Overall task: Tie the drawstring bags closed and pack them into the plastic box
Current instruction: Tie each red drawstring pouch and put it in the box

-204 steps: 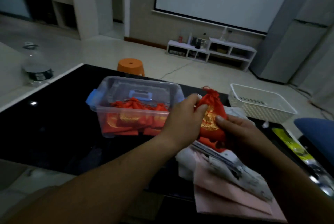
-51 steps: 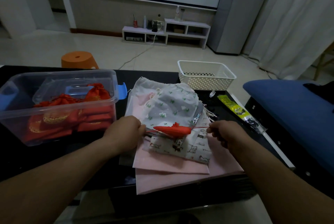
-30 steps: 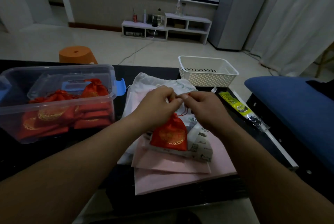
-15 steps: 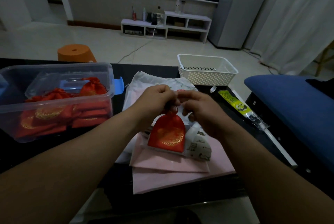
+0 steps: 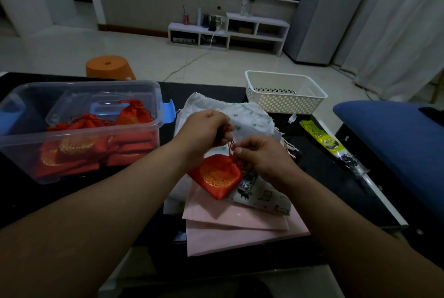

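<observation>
On the dark bench (image 5: 324, 177), nearest, a stack of pink cloth bags (image 5: 240, 225); over it, left hand (image 5: 204, 132) and right hand (image 5: 262, 156) pinching with curled fingers the cord (image 5: 231, 147) of a red drawstring bag (image 5: 216, 176); farther left, plastic box (image 5: 72, 140) holding more red bags (image 5: 129, 115); beyond, white basket (image 5: 283, 103).

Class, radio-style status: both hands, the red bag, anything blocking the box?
Left hand, right hand pinching the red cord. Red bag cinched, over cloth pile, unboxed. Plastic box open, nothing blocking.
</observation>
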